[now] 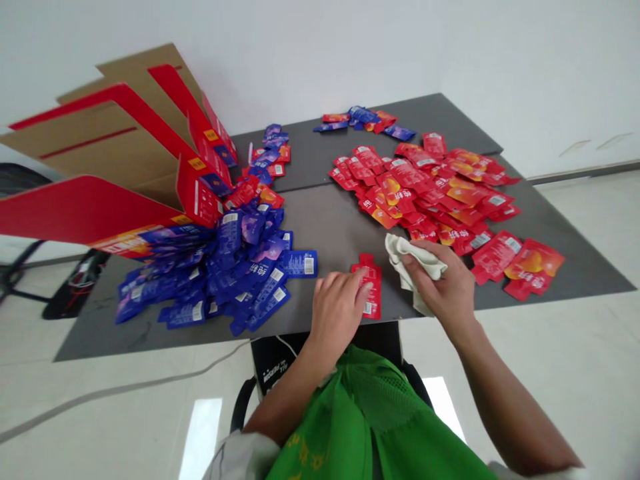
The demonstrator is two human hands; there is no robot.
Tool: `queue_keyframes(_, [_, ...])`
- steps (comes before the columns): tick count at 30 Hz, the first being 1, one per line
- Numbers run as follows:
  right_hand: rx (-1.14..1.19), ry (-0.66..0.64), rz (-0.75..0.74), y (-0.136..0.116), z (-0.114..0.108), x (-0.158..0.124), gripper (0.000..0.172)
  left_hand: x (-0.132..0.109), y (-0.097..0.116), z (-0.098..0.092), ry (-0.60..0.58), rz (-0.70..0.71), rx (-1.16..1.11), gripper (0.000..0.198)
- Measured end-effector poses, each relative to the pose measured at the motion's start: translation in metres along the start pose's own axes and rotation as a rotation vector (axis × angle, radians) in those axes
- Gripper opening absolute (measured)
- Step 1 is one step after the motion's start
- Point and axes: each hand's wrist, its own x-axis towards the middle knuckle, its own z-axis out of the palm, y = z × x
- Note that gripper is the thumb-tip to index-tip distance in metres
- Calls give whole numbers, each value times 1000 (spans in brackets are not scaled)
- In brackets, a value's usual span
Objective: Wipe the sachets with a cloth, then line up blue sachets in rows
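My left hand [337,308] rests on a single red sachet [371,283] lying at the near edge of the grey table [325,220], with the fingers curled down onto it. Just to its right, my right hand [445,288] is closed around a crumpled white cloth [413,261]. A spread of red sachets [440,193] lies beyond the cloth on the right. A heap of blue sachets [225,273] lies to the left of my left hand.
An open cardboard box [115,167] with red flaps lies tipped over at the table's left, blue sachets spilling from it. A few mixed sachets [365,121] sit at the far edge. A green mesh bag [370,420] is on my lap. White floor surrounds the table.
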Motion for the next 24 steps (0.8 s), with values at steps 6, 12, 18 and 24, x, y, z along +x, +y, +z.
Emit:
queue_keyframes(6, [39, 69, 234, 12, 0, -34, 42, 39, -6, 23, -63, -111, 176, 59])
queue_keyframes(12, [52, 106, 283, 12, 2, -36, 44, 54, -7, 24, -224, -126, 147, 58])
queue_keyframes(18, [53, 116, 304, 15, 3, -37, 45, 65, -17, 27, -307, -200, -143, 60])
queue_keyframes(24, [80, 115, 318, 18, 4, -39, 46, 74, -14, 9, -297, -202, -441, 10])
